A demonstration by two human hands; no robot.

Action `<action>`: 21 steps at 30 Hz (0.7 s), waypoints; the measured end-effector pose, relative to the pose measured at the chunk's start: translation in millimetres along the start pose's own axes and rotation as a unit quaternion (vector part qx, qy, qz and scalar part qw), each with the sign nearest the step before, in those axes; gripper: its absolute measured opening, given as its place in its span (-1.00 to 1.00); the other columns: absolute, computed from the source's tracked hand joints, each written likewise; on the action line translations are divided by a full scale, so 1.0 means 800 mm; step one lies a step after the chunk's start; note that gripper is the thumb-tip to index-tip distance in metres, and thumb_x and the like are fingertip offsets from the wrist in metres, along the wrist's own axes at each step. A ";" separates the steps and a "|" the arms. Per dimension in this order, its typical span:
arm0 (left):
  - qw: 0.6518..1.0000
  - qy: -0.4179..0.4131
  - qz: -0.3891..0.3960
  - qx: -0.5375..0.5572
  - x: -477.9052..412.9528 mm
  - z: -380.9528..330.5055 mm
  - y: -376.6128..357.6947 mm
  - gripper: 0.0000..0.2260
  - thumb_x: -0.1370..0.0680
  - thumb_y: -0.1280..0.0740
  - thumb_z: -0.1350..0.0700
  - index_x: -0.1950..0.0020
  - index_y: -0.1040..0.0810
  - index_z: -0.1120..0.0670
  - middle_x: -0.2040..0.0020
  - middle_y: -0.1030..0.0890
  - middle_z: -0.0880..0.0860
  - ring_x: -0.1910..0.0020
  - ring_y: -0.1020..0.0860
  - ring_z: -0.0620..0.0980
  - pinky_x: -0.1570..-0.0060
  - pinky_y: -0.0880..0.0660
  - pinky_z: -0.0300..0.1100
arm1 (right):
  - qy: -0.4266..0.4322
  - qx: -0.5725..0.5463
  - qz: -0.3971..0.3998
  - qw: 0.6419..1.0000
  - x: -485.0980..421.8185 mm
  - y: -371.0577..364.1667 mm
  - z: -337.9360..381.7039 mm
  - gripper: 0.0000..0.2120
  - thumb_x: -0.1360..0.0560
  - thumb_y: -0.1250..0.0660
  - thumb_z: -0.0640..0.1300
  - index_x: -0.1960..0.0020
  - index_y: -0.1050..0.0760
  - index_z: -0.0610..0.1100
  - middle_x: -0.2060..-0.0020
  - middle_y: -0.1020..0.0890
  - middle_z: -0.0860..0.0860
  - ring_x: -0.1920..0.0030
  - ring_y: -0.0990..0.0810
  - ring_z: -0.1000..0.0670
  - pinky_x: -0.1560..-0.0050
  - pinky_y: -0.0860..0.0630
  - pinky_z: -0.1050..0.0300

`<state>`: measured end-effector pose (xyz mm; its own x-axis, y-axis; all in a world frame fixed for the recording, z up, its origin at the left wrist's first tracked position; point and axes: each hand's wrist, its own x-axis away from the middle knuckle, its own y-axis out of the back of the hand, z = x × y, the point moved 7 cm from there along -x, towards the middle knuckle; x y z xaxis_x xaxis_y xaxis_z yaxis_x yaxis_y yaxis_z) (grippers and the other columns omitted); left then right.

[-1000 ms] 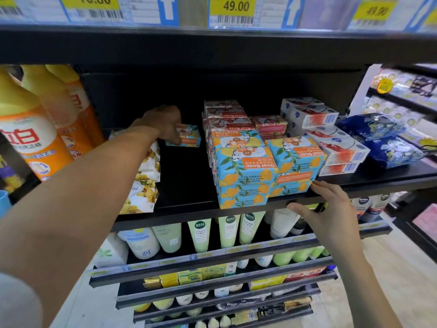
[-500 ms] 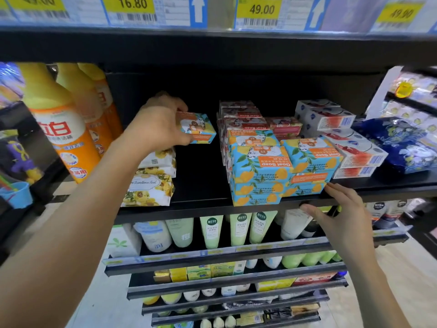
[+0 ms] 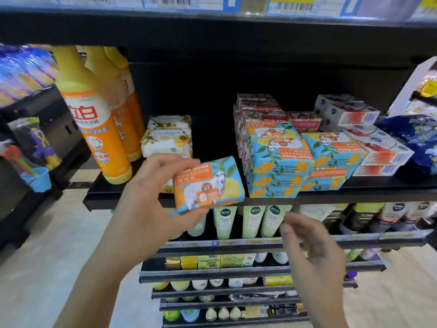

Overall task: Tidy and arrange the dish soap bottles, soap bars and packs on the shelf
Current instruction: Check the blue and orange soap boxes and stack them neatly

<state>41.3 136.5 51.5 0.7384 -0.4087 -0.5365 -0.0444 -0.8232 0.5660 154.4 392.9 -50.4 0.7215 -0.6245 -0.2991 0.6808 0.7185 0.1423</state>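
Head view: gripping goat soap box in left hand, in front of shelf edge, just left of soap stack. Long axis left-right, right end tilted up, printed face toward camera. Right hand lower, blurred, fingers loose, empty.

Black shelf in front of me, L to R: three orange dish soap bottles upright at the left end, floral packs stacked just beside them, a bare gap, then blue-orange Goat Soap boxes stacked at the front edge w/ red boxes behind. Next come white soap boxes, and a dark blue pack far right.
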 end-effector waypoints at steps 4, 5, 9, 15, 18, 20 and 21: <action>0.999 -0.010 0.017 0.034 0.031 -0.002 -0.027 -0.39 -0.35 -0.64 -0.01 -0.37 -0.54 -0.10 -0.29 -0.47 -0.19 -0.35 -0.45 -0.10 -0.10 -0.51 -0.38 | -0.059 -0.110 0.182 0.975 0.013 -0.053 0.030 -0.53 -0.45 -0.49 0.20 -0.28 -0.59 0.02 -0.02 -0.73 0.00 -0.01 -0.72 -0.06 -0.02 -0.65 0.16; 0.999 -0.005 0.020 0.040 0.037 -0.002 -0.032 -0.39 -0.36 -0.65 0.03 -0.37 -0.54 -0.12 -0.29 -0.45 -0.22 -0.36 -0.43 -0.15 -0.08 -0.49 -0.43 | -0.073 -0.130 0.218 0.964 0.013 -0.062 0.033 -0.38 -0.39 -0.49 0.31 -0.34 -0.55 0.02 -0.06 -0.72 -0.01 -0.01 -0.73 -0.08 -0.01 -0.67 0.11; 0.998 -0.005 0.028 0.061 0.050 -0.002 -0.049 -0.42 -0.41 -0.61 0.13 -0.39 -0.54 -0.10 -0.31 -0.41 -0.25 -0.40 -0.40 -0.12 -0.08 -0.56 -0.34 | -0.100 -0.159 0.259 0.948 0.013 -0.079 0.042 -0.42 -0.43 -0.52 0.22 -0.34 -0.53 -0.02 -0.11 -0.72 -0.01 -0.01 -0.73 -0.11 0.00 -0.67 0.07; 0.992 0.039 0.026 0.120 0.060 0.003 -0.060 -0.29 -0.42 -0.61 -0.03 -0.52 -0.40 -0.18 -0.44 -0.37 -0.18 -0.49 -0.36 -0.06 -0.21 -0.54 -0.23 | -0.152 -0.208 0.215 0.942 0.013 -0.082 0.036 -0.55 -0.39 -0.45 0.00 -0.24 -0.59 -0.11 -0.06 -0.74 -0.06 -0.03 -0.73 -0.09 -0.02 -0.66 0.00; 0.960 0.151 -0.021 0.235 0.070 0.016 -0.065 -0.22 -0.34 -0.55 -0.16 -0.53 -0.34 -0.25 -0.43 -0.47 -0.17 -0.44 -0.45 -0.11 -0.24 -0.55 -0.16 | -0.174 -0.221 0.196 0.939 0.014 -0.079 0.027 -0.53 -0.40 -0.52 0.03 -0.25 -0.59 -0.12 -0.08 -0.73 -0.09 -0.12 -0.71 -0.12 -0.11 -0.64 -0.10; 0.928 0.213 -0.037 0.303 0.077 0.023 -0.071 -0.29 -0.33 -0.52 -0.18 -0.46 -0.42 -0.20 -0.30 -0.62 -0.15 -0.29 -0.59 -0.10 -0.14 -0.60 -0.18 | -0.176 -0.225 0.200 0.937 0.016 -0.081 0.028 -0.50 -0.43 -0.58 0.07 -0.27 -0.57 -0.12 -0.10 -0.73 -0.09 -0.13 -0.71 -0.11 -0.10 -0.65 -0.08; 0.916 0.234 -0.032 0.325 0.079 0.023 -0.075 -0.36 -0.34 -0.52 -0.17 -0.40 -0.48 -0.16 -0.22 -0.68 -0.12 -0.22 -0.64 -0.08 -0.09 -0.61 -0.20 | -0.175 -0.225 0.204 0.936 0.016 -0.081 0.030 -0.50 -0.42 -0.59 0.05 -0.27 -0.57 -0.12 -0.10 -0.73 -0.09 -0.13 -0.71 -0.10 -0.10 -0.66 -0.07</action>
<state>78.0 152.4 -28.0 0.9543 -0.2626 -0.1427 -0.2696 -0.9624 -0.0321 122.7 330.6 -41.1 0.9608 -0.2752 0.0322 0.2740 0.9263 -0.2586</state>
